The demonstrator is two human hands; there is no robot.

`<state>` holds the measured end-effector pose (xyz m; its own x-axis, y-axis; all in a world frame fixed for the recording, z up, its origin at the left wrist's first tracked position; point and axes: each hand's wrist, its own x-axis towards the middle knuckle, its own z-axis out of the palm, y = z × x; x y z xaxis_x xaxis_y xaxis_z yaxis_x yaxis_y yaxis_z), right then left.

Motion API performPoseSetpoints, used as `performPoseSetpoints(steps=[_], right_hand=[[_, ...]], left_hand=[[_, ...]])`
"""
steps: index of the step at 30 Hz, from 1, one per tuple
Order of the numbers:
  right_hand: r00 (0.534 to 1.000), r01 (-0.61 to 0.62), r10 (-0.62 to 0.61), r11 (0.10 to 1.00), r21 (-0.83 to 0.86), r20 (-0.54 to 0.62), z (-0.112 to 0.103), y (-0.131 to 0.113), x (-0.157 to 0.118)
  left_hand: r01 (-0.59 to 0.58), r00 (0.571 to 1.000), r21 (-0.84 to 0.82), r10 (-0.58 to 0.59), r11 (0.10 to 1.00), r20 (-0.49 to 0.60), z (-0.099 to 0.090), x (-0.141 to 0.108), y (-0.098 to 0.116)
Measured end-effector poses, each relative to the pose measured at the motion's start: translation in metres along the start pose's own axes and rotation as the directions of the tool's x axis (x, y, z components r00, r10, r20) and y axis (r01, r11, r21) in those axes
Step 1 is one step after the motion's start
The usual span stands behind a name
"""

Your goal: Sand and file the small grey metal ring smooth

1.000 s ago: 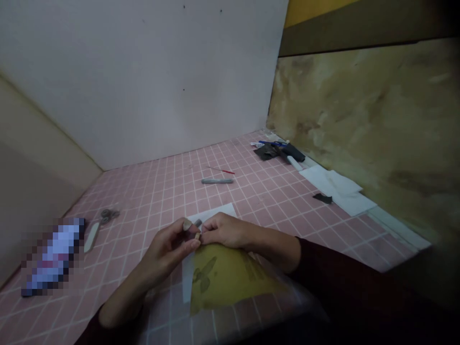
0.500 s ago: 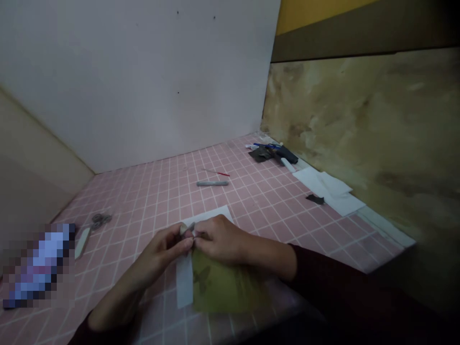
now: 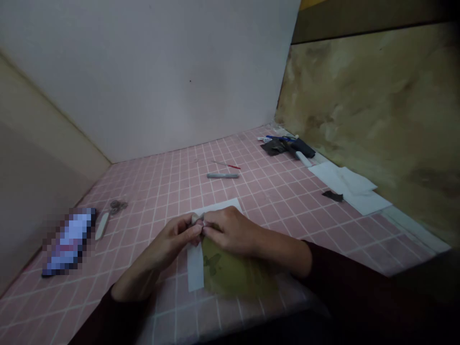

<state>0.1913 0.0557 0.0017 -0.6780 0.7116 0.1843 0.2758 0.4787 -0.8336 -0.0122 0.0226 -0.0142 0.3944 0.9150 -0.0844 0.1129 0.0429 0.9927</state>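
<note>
Yellow sheet (image 3: 235, 274) lies lower centre, just below the right hand (image 3: 235, 232), left hand (image 3: 176, 239) farther, fingertips pinched together, on what I can't tell.

Grey rod (image 3: 223, 176) near red-ended tool (image 3: 235, 166), white papers (image 3: 350, 189), small dark scrap (image 3: 333, 196) just beside them

Super dark maroon-ish left sleeve (image 3: 108, 316) and matching right sleeve (image 3: 359, 282), both stopping short of the bare hands (image 3: 230, 230).
</note>
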Motion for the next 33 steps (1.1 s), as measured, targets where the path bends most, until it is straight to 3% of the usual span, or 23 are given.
performPoseSetpoints(steps=[2,5,7,9,11,12,14,16,18,22,24,33], right_hand=[[0.982,-0.175,0.16,0.97,0.166,0.099,-0.002,0.001,0.002],[0.89,-0.417,0.293,0.833,0.363,0.349,-0.003,0.004,0.005],[0.929,-0.331,0.253,0.896,0.295,0.272,-0.002,0.004,0.004],[0.993,-0.093,0.086,0.992,0.091,0.077,0.0,0.003,0.002],[0.998,0.057,-0.057,0.997,-0.055,-0.01,0.002,0.001,0.0],[0.999,0.043,-0.044,0.998,-0.05,-0.013,0.003,0.001,0.0],[0.988,-0.145,0.137,0.983,0.116,0.074,0.002,0.002,0.002],[0.909,-0.394,0.309,0.857,0.333,0.281,0.001,0.004,0.005],[0.857,-0.493,0.344,0.766,0.413,0.385,-0.001,0.005,0.008],[0.965,-0.258,0.248,0.954,0.151,0.082,-0.002,0.002,0.006],[0.987,-0.159,0.159,0.987,0.018,0.008,-0.002,-0.002,0.003],[0.997,0.081,-0.083,0.968,-0.236,0.005,0.006,0.002,-0.004]], left_hand=[[-0.061,0.996,0.036,0.063,0.997,-0.068,0.003,-0.003,0.006],[-0.112,0.986,0.111,0.124,0.988,-0.112,0.008,-0.006,0.016],[-0.087,0.991,0.103,0.097,0.991,-0.095,0.008,-0.005,0.016],[-0.016,0.999,0.055,0.018,0.998,-0.039,0.006,-0.002,0.011],[0.032,0.999,0.017,-0.032,0.999,0.012,0.004,0.0,0.006],[0.027,1.0,0.02,-0.027,0.999,0.007,0.003,0.0,0.005],[-0.028,0.999,0.078,0.03,0.997,-0.035,0.003,-0.002,0.007],[-0.086,0.994,0.164,0.097,0.983,-0.06,0.005,-0.006,0.011],[-0.107,0.992,0.197,0.118,0.975,-0.047,0.006,-0.008,0.015],[-0.088,0.995,0.144,0.094,0.986,-0.031,0.007,-0.005,0.014],[-0.087,0.995,0.11,0.092,0.99,-0.04,0.007,-0.003,0.011],[-0.033,0.999,-0.021,0.033,0.999,-0.009,0.002,0.002,-0.003]])
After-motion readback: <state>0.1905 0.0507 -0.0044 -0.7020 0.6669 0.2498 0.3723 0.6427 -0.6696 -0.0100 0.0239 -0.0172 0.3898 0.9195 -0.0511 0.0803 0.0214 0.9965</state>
